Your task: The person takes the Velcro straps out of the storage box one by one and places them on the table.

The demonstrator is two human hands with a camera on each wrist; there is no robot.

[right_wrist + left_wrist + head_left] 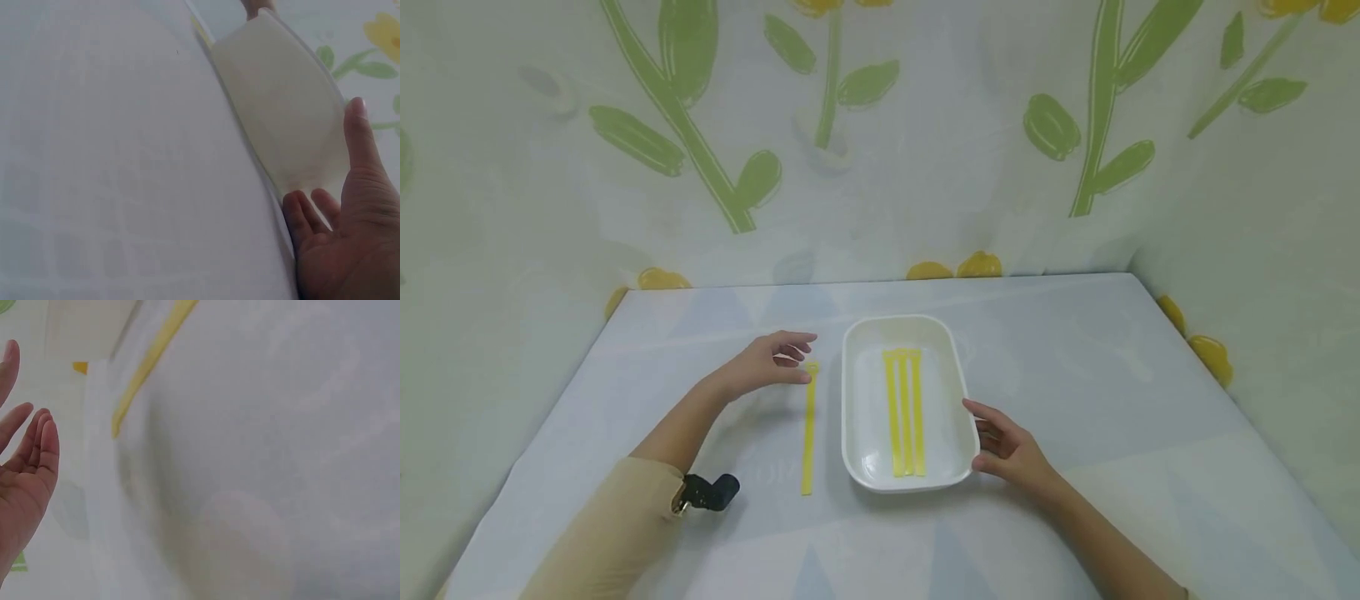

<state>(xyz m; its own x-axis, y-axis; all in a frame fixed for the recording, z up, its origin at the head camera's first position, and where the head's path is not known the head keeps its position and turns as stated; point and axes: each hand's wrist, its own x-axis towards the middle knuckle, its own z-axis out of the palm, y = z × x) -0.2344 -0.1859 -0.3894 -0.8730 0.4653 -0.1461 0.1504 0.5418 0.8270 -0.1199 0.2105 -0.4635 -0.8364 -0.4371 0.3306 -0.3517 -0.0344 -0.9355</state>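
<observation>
A white rectangular tray point(865, 475) sits on the table, three yellow strips point(904, 412) lying side by side on its bottom. Left of it a single yellow strip point(808, 442) lies on the tabletop. My left hand point(771, 360) hovers at that strip's far end, fingers relaxed and apart, holding nothing; the left wrist view shows the hand point(28, 469) beside the strip point(147, 365). At the tray's right side, my right hand point(1011, 450) touches the wall with its fingertips and thumb. In the right wrist view the fingers of this hand point(350, 231) rest against the tray's outer wall point(284, 106).
A pale patterned cloth covers the table point(1112, 375). Behind it hangs a white curtain point(940, 167) with green leaves and yellow flowers. A dark device point(711, 492) is strapped at the left wrist, by a beige sleeve point(617, 525).
</observation>
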